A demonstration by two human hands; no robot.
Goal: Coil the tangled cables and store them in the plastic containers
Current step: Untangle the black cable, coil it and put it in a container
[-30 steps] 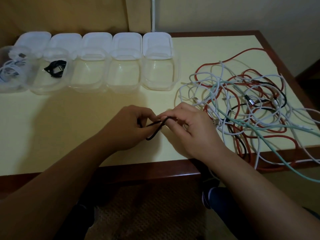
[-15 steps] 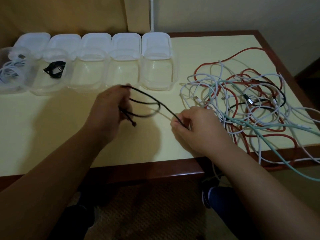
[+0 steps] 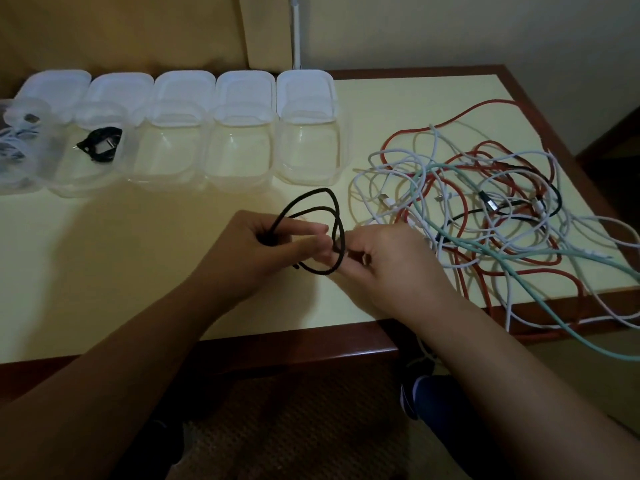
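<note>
A thin black cable [image 3: 320, 197] forms two or three loops above the table's front middle. My left hand [image 3: 256, 251] grips the loops at their left side. My right hand [image 3: 381, 261] pinches the same cable where the loops cross on the right. A tangle of red, white, mint and black cables [image 3: 485, 216] lies on the right half of the table, some hanging over the front edge. Several clear plastic containers [image 3: 308, 157] stand in a row at the back left; one holds a coiled black cable [image 3: 100, 145], the leftmost a white cable [image 3: 15, 147].
White lids [image 3: 304, 91] lie behind the containers. The pale yellow table [image 3: 104, 254] has a dark wooden rim at front and right. A white pole [image 3: 296, 29] rises behind it by the wall. My shoe [image 3: 415, 393] shows below the table.
My hands came back together after being spread apart. The black cable gained a loop and now stands as a rounder coil between both hands.
</note>
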